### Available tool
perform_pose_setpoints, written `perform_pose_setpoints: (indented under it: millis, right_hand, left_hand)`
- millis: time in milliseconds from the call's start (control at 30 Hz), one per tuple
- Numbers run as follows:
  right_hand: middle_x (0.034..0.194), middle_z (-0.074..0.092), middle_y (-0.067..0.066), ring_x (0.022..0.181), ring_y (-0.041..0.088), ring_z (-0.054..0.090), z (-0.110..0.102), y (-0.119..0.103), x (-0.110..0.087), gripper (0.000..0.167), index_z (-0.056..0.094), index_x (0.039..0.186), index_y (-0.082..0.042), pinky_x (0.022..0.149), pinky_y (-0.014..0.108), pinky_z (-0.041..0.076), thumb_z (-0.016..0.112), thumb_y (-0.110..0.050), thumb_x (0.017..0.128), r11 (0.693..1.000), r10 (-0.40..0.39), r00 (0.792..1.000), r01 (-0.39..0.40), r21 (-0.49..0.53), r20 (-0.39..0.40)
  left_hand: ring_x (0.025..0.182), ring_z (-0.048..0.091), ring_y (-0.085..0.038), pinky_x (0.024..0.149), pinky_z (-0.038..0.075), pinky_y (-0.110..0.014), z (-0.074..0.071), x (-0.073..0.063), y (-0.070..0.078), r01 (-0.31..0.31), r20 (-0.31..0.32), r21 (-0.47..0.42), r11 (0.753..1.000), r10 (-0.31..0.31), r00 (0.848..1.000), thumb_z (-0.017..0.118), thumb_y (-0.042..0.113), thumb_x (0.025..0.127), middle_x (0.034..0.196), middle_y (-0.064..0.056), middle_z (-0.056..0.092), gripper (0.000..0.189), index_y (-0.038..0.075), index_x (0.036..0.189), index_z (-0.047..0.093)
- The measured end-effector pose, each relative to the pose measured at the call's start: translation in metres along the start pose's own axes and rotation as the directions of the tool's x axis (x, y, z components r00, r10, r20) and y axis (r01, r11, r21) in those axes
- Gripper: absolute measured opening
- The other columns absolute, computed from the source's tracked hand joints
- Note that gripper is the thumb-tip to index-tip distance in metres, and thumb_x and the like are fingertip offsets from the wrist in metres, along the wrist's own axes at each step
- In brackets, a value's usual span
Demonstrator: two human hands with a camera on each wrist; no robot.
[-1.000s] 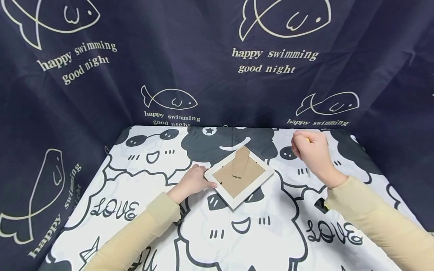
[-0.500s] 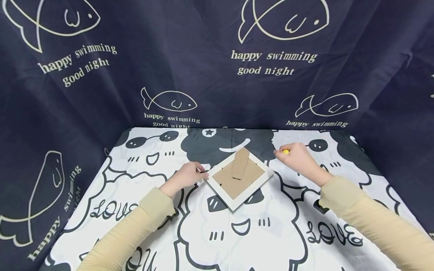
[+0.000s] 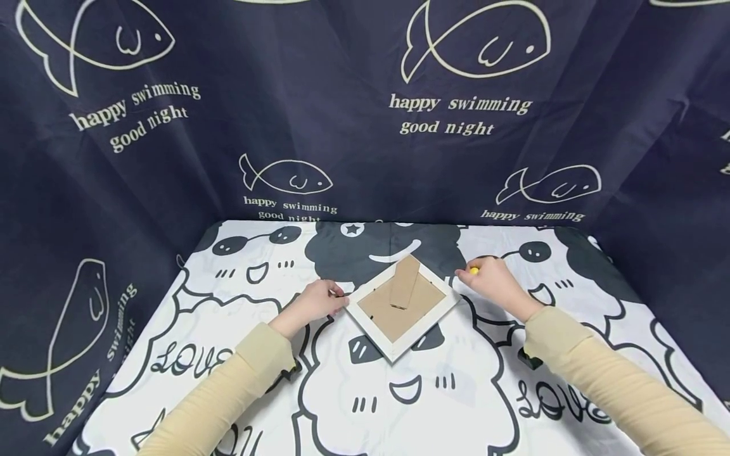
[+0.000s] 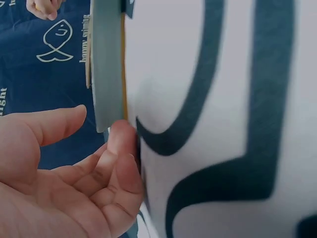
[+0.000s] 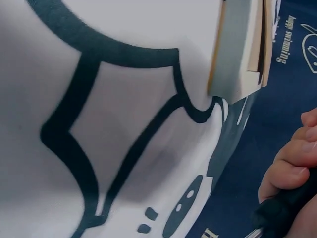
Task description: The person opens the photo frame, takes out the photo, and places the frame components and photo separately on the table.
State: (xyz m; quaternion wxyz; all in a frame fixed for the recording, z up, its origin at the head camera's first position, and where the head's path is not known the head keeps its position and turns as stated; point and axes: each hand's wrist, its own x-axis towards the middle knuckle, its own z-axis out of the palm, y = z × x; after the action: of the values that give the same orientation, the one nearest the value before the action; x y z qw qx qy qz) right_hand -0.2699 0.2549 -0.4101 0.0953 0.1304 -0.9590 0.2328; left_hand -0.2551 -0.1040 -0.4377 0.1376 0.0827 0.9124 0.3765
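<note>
A white picture frame (image 3: 393,324) lies face down on the table, turned cornerwise, its brown backing board upward with a stand flap (image 3: 405,282) on it. My left hand (image 3: 313,304) is at the frame's left corner. In the left wrist view a bent fingertip (image 4: 123,136) meets the frame's lower edge, while the thumb (image 4: 62,124) stays apart from it. Beside the right corner, my right hand (image 3: 496,283) grips a screwdriver (image 5: 275,218) with a dark handle and metal shaft; its yellow end (image 3: 474,270) shows above the fist. The screwdriver's tip is out of view.
A white cloth (image 3: 422,418) with black cartoon sheep and lettering covers the table. Dark blue curtains (image 3: 365,114) printed with fish rise behind the table and along its sides.
My left hand has loosened from the frame's corner and shifted slightly left. My right hand has come down and leftward toward the right corner with the screwdriver. The frame has stayed in place.
</note>
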Motion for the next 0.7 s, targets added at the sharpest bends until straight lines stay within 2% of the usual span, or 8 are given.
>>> perform_pose_setpoints:
  millis: [167,267,400,533,700]
  right_hand:
    - [0.058,0.055,-0.002,0.051,0.013,0.045,0.005,0.006,-0.003,0.020,0.062,0.066,-0.010,0.048,0.027,0.036,0.064,-0.020,0.083,0.998,0.065,0.996,-0.067,0.021,0.068]
    - [0.061,0.061,-0.001,0.052,0.011,0.054,0.007,0.009,-0.005,0.013,0.065,0.074,-0.008,0.048,0.026,0.039,0.062,-0.018,0.082,0.992,0.107,0.986,-0.115,0.056,0.128]
    - [0.060,0.065,0.000,0.052,0.011,0.062,0.012,0.012,-0.007,0.012,0.067,0.083,-0.007,0.049,0.024,0.039,0.060,-0.017,0.083,0.988,0.118,0.970,-0.136,0.073,0.212]
    - [0.056,0.065,0.000,0.051,0.010,0.057,0.016,0.014,-0.010,0.012,0.068,0.084,-0.007,0.047,0.023,0.033,0.062,-0.017,0.084,0.991,0.094,0.959,-0.115,0.062,0.267]
    - [0.054,0.064,-0.001,0.050,0.010,0.051,0.019,0.014,-0.011,0.011,0.068,0.081,-0.007,0.046,0.023,0.031,0.063,-0.017,0.083,0.992,0.085,0.958,-0.108,0.070,0.273]
  left_hand:
    - [0.054,0.060,-0.013,0.053,0.041,-0.023,0.003,-0.001,-0.001,-0.006,-0.031,-0.014,1.000,0.006,1.000,0.065,0.020,0.088,0.061,-0.003,0.064,0.023,0.000,0.098,0.065]
    - [0.054,0.059,-0.013,0.052,0.041,-0.023,0.004,-0.001,-0.001,-0.013,-0.032,-0.023,1.000,0.012,0.999,0.065,0.019,0.088,0.061,-0.003,0.064,0.021,0.001,0.098,0.066]
    - [0.055,0.060,-0.014,0.053,0.043,-0.023,0.005,-0.002,0.000,-0.028,-0.034,-0.035,0.999,0.026,0.999,0.066,0.017,0.087,0.061,-0.004,0.064,0.019,0.001,0.097,0.067]
    - [0.056,0.062,-0.013,0.054,0.045,-0.022,0.007,-0.001,-0.001,-0.040,-0.045,-0.035,0.999,0.039,0.998,0.066,0.016,0.087,0.062,-0.003,0.065,0.017,0.001,0.096,0.068]
    - [0.057,0.064,-0.013,0.051,0.045,-0.021,0.009,0.000,-0.003,-0.051,-0.056,-0.051,0.997,0.048,0.997,0.066,0.014,0.086,0.062,-0.003,0.065,0.014,0.001,0.092,0.068]
